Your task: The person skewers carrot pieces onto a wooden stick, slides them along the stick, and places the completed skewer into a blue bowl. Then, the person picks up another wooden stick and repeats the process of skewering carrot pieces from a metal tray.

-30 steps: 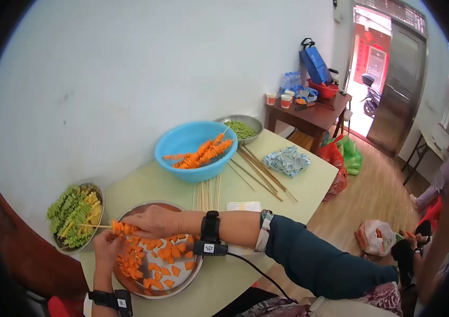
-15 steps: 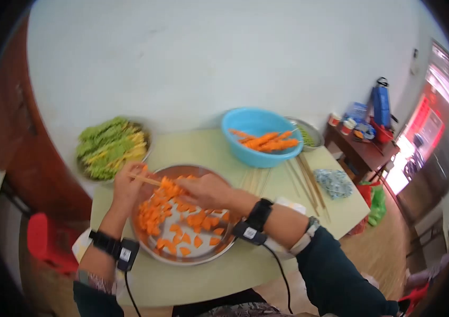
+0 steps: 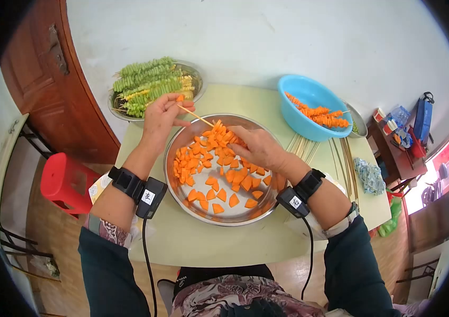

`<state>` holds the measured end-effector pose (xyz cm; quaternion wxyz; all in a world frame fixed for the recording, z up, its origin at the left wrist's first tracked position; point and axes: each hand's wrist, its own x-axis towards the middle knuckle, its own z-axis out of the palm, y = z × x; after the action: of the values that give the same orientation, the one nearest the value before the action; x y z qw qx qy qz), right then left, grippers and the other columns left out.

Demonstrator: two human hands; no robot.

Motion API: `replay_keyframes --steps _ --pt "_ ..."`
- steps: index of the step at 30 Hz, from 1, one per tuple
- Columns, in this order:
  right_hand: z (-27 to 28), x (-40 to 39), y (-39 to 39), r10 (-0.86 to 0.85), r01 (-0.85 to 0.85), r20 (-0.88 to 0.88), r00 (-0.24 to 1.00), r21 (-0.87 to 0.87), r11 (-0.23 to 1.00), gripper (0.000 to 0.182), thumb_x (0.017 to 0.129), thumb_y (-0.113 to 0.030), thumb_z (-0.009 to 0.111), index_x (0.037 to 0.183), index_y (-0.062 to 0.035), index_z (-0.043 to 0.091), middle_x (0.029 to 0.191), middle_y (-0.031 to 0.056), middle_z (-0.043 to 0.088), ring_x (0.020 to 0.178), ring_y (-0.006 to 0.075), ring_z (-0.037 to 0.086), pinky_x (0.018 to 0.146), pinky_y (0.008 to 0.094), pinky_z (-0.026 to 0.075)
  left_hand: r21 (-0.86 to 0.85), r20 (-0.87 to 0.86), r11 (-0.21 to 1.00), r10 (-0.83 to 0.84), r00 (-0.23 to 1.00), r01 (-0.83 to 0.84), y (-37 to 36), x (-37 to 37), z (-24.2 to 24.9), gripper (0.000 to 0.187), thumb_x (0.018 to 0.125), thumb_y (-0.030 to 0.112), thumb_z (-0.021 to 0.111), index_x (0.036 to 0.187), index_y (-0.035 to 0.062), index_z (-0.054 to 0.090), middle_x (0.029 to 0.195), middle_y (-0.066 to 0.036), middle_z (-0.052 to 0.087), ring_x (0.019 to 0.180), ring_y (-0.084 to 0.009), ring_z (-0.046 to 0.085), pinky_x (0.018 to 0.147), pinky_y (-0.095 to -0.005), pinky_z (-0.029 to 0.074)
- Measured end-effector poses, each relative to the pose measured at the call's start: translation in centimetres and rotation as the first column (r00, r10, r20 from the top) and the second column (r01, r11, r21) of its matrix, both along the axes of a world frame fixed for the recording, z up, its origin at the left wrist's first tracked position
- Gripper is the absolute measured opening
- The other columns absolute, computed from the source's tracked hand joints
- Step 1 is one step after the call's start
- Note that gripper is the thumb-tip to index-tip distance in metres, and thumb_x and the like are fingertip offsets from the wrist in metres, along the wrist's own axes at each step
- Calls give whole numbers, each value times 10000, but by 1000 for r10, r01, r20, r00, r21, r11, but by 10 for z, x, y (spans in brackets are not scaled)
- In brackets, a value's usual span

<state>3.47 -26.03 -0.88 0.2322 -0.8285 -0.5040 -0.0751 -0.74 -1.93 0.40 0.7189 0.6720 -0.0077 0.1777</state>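
Both my hands are in use over the steel tray (image 3: pixel 235 214), which sits on the pale green counter (image 3: pixel 203 253) and serves as the reference for all positions. The fingers of my left hand (image 3: pixel 160 119), above the tray's far left rim, are closed at the bare end of a wooden skewer (image 3: pixel 197 116), with a small carrot piece (image 3: pixel 180 98) showing at the fingertips. The skewer slopes down to the right over the tray; its lower end carries threaded carrot slices (image 3: pixel 219 132). The fingers of my right hand (image 3: pixel 260 148) are curled against those slices; whether they grip the skewer itself I cannot tell. Loose carrot pieces (image 3: pixel 234 200) lie in the tray, heaped more thickly at its left side. Beyond the tray to the left, an oval dish (image 3: pixel 199 84) bears skewers of green and yellow vegetables (image 3: pixel 153 84). Beyond it to the right, a blue basin (image 3: pixel 301 124) contains carrot skewers (image 3: pixel 319 113), with a metal bowl (image 3: pixel 360 117) just beside the basin. Right of the tray, bare sticks (image 3: pixel 348 164) lie on the counter near a crumpled patterned wrapper (image 3: pixel 369 177). A red stool (image 3: pixel 66 182) stands left of the tray, on the floor.
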Motion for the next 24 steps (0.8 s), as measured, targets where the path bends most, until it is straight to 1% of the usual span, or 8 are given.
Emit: replay_keyframes --steps 5,11,13,17,21,24 --pt "0 1 1 -57 57 0 998 13 998 340 828 -236 564 1096 -58 456 675 184 594 646 365 579 593 442 459 11 -2 1000 -1 1000 1 2 1 -2 220 904 105 468 1082 -22 484 1017 -156 617 931 -212 620 639 -260 552" --pt "0 -1 1 -67 68 -3 998 28 997 320 831 -237 560 1071 -48 466 667 178 594 638 360 581 581 437 463 37 -6 999 -4 1000 4 1 1 -3 213 899 100 477 1072 -24 476 1008 -158 614 932 -208 620 641 -256 551" --pt "0 -1 1 -85 85 -19 996 23 996 318 827 -228 572 1072 -48 482 683 180 592 651 361 582 595 427 467 47 32 999 11 999 -13 -1 0 -2 225 884 84 485 1053 -65 489 974 -183 613 913 -226 630 593 -256 560" --pt "2 -2 1 -121 121 -28 992 -12 993 316 823 -222 584 1072 -46 498 695 181 589 663 358 586 608 416 474 63 38 998 14 999 -16 -1 2 -3 214 883 79 487 1041 -66 491 959 -181 618 904 -224 633 589 -253 561" --pt "2 -2 1 -122 121 -36 992 -32 992 320 823 -218 583 1078 -46 496 708 182 595 666 352 589 610 414 476 68 32 997 33 999 -35 -1 2 -3 187 881 63 487 1021 -60 499 941 -178 625 889 -220 638 577 -240 559" --pt "0 0 1 -82 82 -18 996 -3 997 324 824 -214 580 1087 -46 494 721 180 602 669 348 591 613 410 476 72 31 997 29 999 -32 0 2 -3 171 880 54 486 1014 -51 505 942 -177 626 884 -216 639 573 -235 558"
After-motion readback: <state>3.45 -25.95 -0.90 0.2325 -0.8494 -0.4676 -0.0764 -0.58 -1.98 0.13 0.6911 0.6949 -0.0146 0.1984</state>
